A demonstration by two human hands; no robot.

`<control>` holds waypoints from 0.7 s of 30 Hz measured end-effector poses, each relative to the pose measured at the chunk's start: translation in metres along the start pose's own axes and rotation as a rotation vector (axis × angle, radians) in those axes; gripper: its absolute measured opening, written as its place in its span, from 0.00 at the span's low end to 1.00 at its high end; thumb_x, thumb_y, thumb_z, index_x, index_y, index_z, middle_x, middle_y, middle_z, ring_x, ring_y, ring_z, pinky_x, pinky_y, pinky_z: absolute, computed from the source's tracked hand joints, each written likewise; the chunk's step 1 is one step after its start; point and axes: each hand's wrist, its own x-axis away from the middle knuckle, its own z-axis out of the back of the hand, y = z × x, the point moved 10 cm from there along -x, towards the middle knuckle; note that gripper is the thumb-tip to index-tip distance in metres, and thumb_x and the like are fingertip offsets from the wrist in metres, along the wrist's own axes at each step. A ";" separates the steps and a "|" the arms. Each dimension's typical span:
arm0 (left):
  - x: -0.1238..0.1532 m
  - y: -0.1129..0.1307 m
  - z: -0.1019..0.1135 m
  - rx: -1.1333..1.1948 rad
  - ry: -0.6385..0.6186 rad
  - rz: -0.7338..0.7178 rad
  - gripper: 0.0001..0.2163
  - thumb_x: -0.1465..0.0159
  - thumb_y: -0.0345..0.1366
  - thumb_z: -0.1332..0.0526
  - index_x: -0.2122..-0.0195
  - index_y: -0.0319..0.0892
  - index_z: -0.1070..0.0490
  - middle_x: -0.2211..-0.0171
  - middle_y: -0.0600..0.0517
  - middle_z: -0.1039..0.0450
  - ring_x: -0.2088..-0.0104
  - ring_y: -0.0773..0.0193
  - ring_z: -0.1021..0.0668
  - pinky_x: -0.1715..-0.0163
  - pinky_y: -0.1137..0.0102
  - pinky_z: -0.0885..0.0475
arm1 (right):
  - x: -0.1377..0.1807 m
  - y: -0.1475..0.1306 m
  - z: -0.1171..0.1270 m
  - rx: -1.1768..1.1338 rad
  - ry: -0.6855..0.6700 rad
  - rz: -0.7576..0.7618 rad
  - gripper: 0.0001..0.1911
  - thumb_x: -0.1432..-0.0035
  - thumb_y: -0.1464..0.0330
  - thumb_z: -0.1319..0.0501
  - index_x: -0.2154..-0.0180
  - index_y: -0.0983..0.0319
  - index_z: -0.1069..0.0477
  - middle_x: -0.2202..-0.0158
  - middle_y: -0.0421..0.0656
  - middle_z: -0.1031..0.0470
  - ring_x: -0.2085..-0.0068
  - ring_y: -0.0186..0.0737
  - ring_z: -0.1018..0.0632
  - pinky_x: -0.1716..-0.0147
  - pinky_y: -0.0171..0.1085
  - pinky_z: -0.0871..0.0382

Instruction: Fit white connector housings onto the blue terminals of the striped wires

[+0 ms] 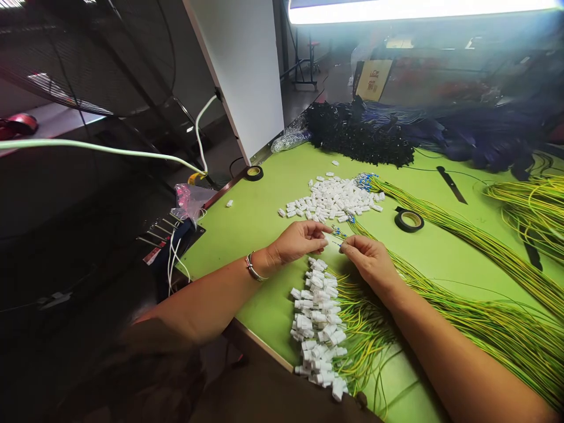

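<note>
My left hand (299, 239) is closed in a pinch over the green table (259, 223), holding something small and white that I take for a connector housing. My right hand (369, 258) is pinched on the end of a yellow-green wire (341, 245), its tip close to the left fingers. Below the hands lies a row of white connectors fitted to wires (319, 329). A pile of loose white connector housings (332, 201) lies beyond the hands. A bundle of yellow-green wires with blue terminals (462, 235) runs to the right.
A roll of black tape (409, 220) sits right of the loose pile, another roll (254, 173) near the left edge. Black cable bundles (361, 138) lie at the back. A white panel (242, 70) stands at the back left. More yellow-green wires (529, 205) lie far right.
</note>
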 end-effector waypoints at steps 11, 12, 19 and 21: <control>0.001 0.021 -0.003 -0.291 0.005 -0.226 0.05 0.45 0.28 0.34 0.67 0.36 0.22 0.68 0.49 0.27 0.68 0.70 0.26 0.66 0.73 0.30 | -0.002 -0.003 0.001 0.102 0.007 0.061 0.12 0.52 0.62 0.43 0.81 0.61 0.36 0.83 0.35 0.43 0.79 0.30 0.42 0.77 0.33 0.44; 0.002 0.024 -0.004 -0.327 0.002 -0.260 0.04 0.45 0.27 0.34 0.68 0.37 0.22 0.68 0.49 0.27 0.67 0.69 0.26 0.64 0.73 0.29 | -0.002 -0.004 0.000 0.123 0.002 0.069 0.12 0.52 0.62 0.43 0.82 0.61 0.36 0.84 0.35 0.43 0.79 0.30 0.41 0.77 0.33 0.44; 0.003 0.022 -0.011 -0.355 -0.036 -0.270 0.05 0.42 0.29 0.36 0.67 0.37 0.21 0.67 0.48 0.23 0.66 0.68 0.24 0.62 0.71 0.28 | 0.003 -0.011 0.001 0.344 0.058 0.175 0.09 0.52 0.67 0.46 0.81 0.61 0.36 0.83 0.36 0.38 0.79 0.31 0.38 0.77 0.32 0.44; 0.003 0.021 -0.010 -0.377 -0.012 -0.263 0.06 0.42 0.29 0.36 0.65 0.37 0.21 0.69 0.49 0.24 0.69 0.69 0.25 0.66 0.73 0.29 | 0.005 -0.014 0.002 0.427 0.078 0.210 0.09 0.51 0.67 0.46 0.80 0.61 0.35 0.83 0.36 0.37 0.79 0.30 0.38 0.77 0.32 0.45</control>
